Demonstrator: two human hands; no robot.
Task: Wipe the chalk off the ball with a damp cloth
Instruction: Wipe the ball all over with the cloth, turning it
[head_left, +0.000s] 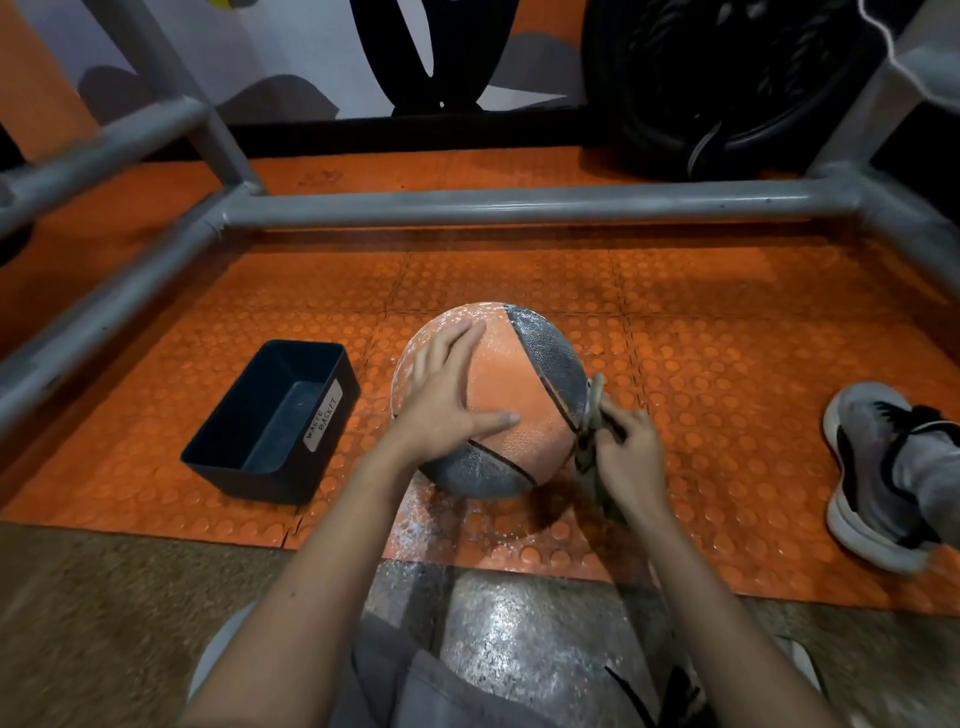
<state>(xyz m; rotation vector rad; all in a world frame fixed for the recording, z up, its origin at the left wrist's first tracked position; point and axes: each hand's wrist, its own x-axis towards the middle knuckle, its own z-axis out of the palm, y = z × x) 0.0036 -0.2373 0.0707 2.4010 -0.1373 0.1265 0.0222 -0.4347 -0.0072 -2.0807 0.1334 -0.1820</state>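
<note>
Left hand flat on ball to steady it; right hand pinches cloth against its side, wiping.

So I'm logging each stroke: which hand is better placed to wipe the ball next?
Right. The right hand pinches the cloth at the ball on its right side; the left hand lies flat on top, holding no cloth.

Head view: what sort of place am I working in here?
Probably a gym or training area: orange studded floor mats, a grey pipe frame, a large black tyre behind it, and the chalky ball.
</note>
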